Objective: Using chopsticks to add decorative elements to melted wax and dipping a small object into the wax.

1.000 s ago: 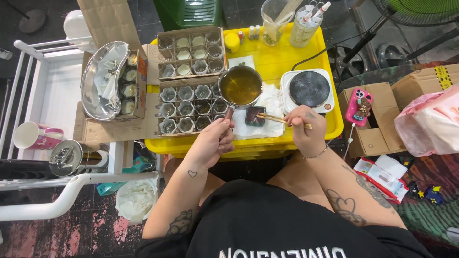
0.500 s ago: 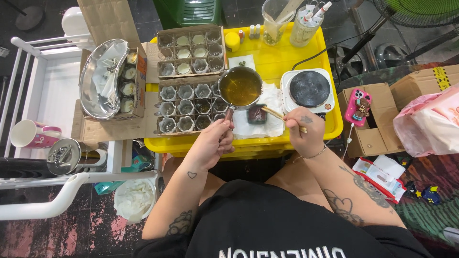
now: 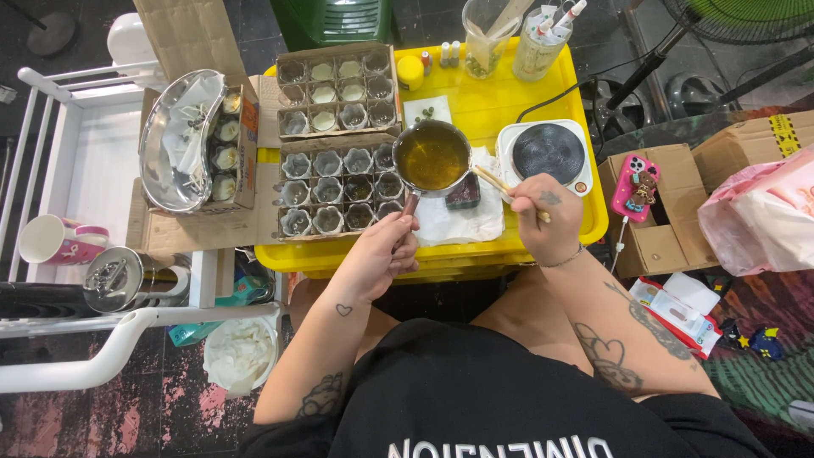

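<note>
My left hand [image 3: 381,253] grips the handle of a small metal saucepan [image 3: 432,157] filled with amber liquid, held above the yellow tray [image 3: 500,102]. My right hand [image 3: 543,216] holds wooden chopsticks [image 3: 500,185] whose tips reach the pan's right rim. Beneath the pan lie a white paper towel [image 3: 462,222] and a small dark square dish [image 3: 464,195]. To the left of the pan sit two cardboard boxes [image 3: 335,182] with several small glass cups in rows.
A round electric hotplate [image 3: 547,154] stands right of the pan. Bottles and a glass beaker [image 3: 487,34] line the tray's back edge. A metal dish [image 3: 182,140] and mug [image 3: 55,240] sit at left; cardboard boxes and a pink phone [image 3: 638,188] at right.
My right hand has lifted the chopsticks from over the dark dish up to the pan's right rim. The pan has shifted slightly right.
</note>
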